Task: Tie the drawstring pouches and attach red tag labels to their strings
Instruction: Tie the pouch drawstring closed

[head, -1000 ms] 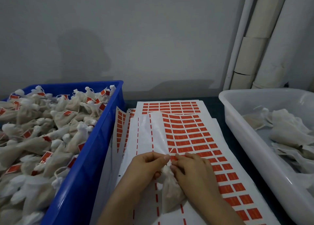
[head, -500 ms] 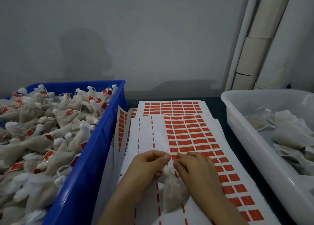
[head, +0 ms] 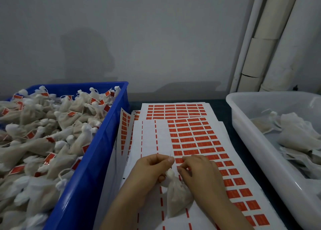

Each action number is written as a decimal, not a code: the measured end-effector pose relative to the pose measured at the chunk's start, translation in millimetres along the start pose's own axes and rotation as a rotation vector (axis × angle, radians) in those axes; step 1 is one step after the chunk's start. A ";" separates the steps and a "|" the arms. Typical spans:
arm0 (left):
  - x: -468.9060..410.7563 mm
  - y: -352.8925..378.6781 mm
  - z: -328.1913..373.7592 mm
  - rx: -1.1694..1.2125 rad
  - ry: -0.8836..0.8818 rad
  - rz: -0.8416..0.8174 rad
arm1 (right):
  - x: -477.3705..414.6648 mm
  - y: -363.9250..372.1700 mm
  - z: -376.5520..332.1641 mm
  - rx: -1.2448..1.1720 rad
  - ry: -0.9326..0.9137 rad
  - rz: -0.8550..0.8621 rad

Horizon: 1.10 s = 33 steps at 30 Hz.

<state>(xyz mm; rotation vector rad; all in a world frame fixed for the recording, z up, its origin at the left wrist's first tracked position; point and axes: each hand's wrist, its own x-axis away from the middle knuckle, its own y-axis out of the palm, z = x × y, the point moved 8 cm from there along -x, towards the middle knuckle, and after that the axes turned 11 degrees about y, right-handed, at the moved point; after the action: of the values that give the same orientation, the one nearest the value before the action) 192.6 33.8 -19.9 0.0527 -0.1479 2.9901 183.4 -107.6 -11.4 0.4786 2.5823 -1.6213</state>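
A small beige drawstring pouch [head: 177, 196] lies on the top label sheet [head: 191, 142], neck pointing away from me. My left hand [head: 152, 169] pinches the pouch's thin white string just above the neck. My right hand [head: 199, 172] rests beside it with fingertips pressed together at a red tag label on the sheet's near rows; whether a label is lifted I cannot tell. The sheet carries rows of red rectangular labels, with its left columns peeled bare.
A blue crate [head: 97, 142] on the left is heaped with tied pouches bearing red tags. A white tub [head: 243, 125] on the right holds several untagged pouches. More label sheets [head: 173, 108] are stacked underneath. Grey wall and white pipes stand behind.
The curled-up backing film on the sheet's left part has dropped flat. My hands have spread slightly apart, the left drawing the string up while the right shifts onto the label rows.
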 end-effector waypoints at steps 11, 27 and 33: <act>-0.5 0.7 2.6 0.036 0.023 0.002 | -7.4 -0.8 13.9 -0.211 0.188 -0.019; 1.4 7.8 12.6 0.122 0.077 0.009 | -4.0 -40.7 17.9 -0.850 0.246 -0.022; -0.5 7.1 11.8 0.147 0.087 0.040 | -1.3 -41.2 6.6 -0.892 0.165 -0.090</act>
<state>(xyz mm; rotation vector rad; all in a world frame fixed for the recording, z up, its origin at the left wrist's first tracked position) 192.4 25.6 -8.9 -0.0644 0.0818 3.0307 172.0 -130.3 21.7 0.4166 3.0939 -0.3134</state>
